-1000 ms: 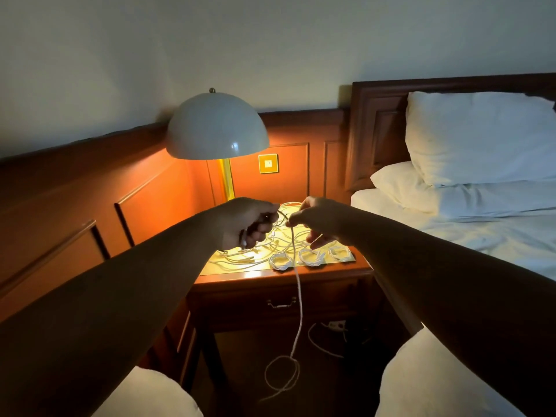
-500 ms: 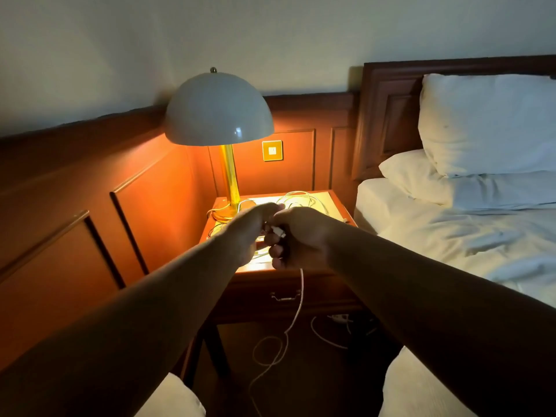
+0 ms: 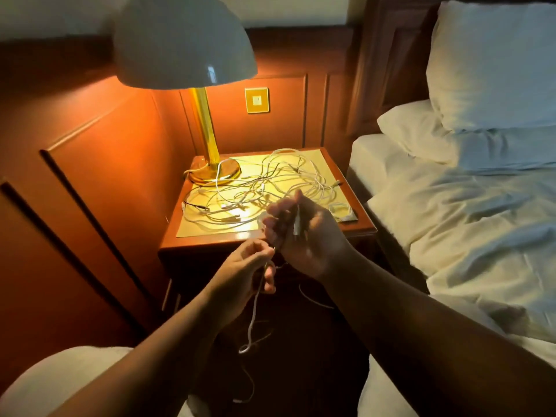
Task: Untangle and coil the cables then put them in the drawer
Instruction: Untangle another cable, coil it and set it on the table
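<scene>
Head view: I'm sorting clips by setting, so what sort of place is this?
Most likely a bedroom, perhaps a hotel room: a bed with stacked pillows, a nightstand beside it, and a lit lamp against wood wall panelling.

Both hands, left hand point(image 3: 240, 270) and right hand point(image 3: 304, 233), pinch a white cable point(image 3: 254, 308) before the nightstand's point(image 3: 204, 240) front edge

Light: lit lamp point(image 3: 183, 40), brass stem, warm glow
Walls: wood panels point(image 3: 105, 164), switch plate point(image 3: 256, 100)
Furniture: nightstand point(image 3: 356, 206); bed point(image 3: 466, 221) with pillows point(image 3: 493, 64), right
</scene>
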`<action>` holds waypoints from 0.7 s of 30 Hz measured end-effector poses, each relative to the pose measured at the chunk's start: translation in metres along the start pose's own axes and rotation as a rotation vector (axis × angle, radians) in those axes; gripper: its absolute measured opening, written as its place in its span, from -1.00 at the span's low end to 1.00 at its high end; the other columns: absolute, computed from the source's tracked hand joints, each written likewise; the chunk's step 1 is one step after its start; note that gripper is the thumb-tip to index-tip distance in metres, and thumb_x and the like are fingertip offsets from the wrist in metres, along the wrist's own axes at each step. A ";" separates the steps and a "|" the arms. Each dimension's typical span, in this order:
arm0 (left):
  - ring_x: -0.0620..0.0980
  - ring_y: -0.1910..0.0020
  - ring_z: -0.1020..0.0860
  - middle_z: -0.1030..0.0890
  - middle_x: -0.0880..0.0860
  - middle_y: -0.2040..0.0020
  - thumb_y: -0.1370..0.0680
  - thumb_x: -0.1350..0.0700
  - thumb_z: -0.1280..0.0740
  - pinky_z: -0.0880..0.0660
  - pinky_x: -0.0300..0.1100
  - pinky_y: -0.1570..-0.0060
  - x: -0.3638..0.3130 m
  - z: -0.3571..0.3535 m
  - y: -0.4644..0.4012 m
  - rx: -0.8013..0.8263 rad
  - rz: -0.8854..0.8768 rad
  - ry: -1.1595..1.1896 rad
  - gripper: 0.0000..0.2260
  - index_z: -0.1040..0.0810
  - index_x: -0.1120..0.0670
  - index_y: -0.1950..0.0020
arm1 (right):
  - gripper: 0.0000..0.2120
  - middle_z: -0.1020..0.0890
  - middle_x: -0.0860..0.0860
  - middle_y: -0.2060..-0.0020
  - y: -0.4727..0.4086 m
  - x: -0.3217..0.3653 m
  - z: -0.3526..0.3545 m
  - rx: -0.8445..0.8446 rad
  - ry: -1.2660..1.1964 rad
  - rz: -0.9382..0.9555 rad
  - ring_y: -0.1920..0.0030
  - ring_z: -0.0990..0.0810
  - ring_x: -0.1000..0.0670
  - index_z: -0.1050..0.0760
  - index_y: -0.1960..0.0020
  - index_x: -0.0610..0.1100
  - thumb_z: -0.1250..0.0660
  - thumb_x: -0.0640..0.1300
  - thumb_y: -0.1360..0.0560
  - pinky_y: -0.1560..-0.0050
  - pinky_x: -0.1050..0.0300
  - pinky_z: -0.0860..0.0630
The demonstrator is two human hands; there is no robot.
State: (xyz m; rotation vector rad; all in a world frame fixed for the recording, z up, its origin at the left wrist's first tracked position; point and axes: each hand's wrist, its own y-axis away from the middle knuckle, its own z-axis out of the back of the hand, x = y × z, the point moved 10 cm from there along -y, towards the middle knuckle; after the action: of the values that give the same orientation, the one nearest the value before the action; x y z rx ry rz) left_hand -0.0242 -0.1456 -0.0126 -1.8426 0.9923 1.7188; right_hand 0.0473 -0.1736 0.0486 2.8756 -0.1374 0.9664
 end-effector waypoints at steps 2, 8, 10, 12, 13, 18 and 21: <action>0.03 0.36 -0.55 -0.52 0.07 0.33 -0.63 0.16 -0.28 -0.54 -0.12 0.30 0.026 0.006 -0.003 0.060 0.066 -0.318 -0.92 -0.49 0.10 -0.11 | -0.54 -0.67 -0.11 -0.04 -0.007 0.009 0.034 -0.085 0.134 0.122 -0.11 -0.62 -0.07 -0.56 -0.09 -0.19 0.01 0.07 -0.69 -0.16 0.06 -0.51; -0.23 0.37 -0.49 -0.56 -0.10 0.22 -0.63 -0.01 -0.29 -0.44 -0.28 0.31 0.062 0.024 -0.025 0.216 0.139 -0.919 -0.94 -0.55 -0.14 -0.02 | -0.72 -0.60 0.04 -0.22 -0.032 0.014 0.080 -0.062 1.252 0.231 -0.27 -0.53 0.17 -0.53 -0.31 -0.13 -0.21 -0.10 -0.64 -0.29 0.29 -0.44; -0.25 0.37 -0.50 -0.58 -0.12 0.23 -0.61 -0.01 -0.31 -0.41 -0.29 0.33 0.039 0.024 -0.039 0.169 -0.009 -1.049 -0.93 -0.58 -0.14 0.02 | -0.76 -0.63 0.07 -0.14 -0.043 0.002 0.080 0.028 1.651 0.209 -0.16 -0.58 0.14 -0.57 -0.25 -0.06 -0.26 -0.08 -0.62 -0.15 0.24 -0.52; -0.23 0.27 -0.55 -0.61 -0.13 0.21 -0.57 0.04 -0.36 -0.52 -0.20 0.24 0.012 0.027 -0.048 0.090 -0.168 -1.042 -0.93 -0.62 -0.12 0.06 | -0.85 -0.63 0.07 0.04 -0.052 -0.005 0.083 0.003 1.864 0.183 0.01 -0.61 0.05 -0.59 -0.07 -0.02 -0.24 -0.05 -0.62 0.03 0.11 -0.53; -0.21 0.22 -0.57 -0.62 -0.13 0.20 -0.55 0.07 -0.39 -0.55 -0.17 0.19 0.001 0.031 -0.050 0.055 -0.250 -1.028 -0.93 -0.64 -0.10 0.07 | -0.83 -0.61 0.07 0.12 -0.056 -0.008 0.087 -0.035 1.847 0.142 0.10 -0.59 0.05 -0.56 0.03 -0.02 -0.21 -0.03 -0.64 0.10 0.08 -0.49; -0.13 0.15 -0.60 -0.64 -0.10 0.15 -0.51 0.09 -0.44 -0.56 -0.15 0.16 -0.024 0.048 -0.058 -0.007 -0.428 -0.921 -0.93 -0.66 0.05 0.04 | -0.37 -0.42 0.09 0.53 -0.061 -0.044 0.106 -0.098 1.185 -0.344 0.53 -0.36 0.16 -0.49 0.31 -0.13 0.07 0.25 -0.64 0.40 0.26 -0.26; 0.05 0.09 -0.64 -0.67 0.02 0.09 -0.50 0.03 -0.45 -0.59 -0.03 0.07 -0.009 0.061 -0.069 -0.046 -0.240 -0.543 -0.85 -0.66 0.07 0.01 | -0.37 -0.31 0.06 0.59 -0.055 -0.074 0.100 -0.042 0.607 -0.557 0.56 -0.20 0.09 -0.46 0.30 -0.15 0.03 0.31 -0.61 0.46 0.19 -0.06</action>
State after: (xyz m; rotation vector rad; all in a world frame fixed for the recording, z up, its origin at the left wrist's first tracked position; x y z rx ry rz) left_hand -0.0136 -0.0538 -0.0228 -1.3320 0.4949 1.9413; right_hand 0.0545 -0.1285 -0.0797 2.2313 0.6365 1.5798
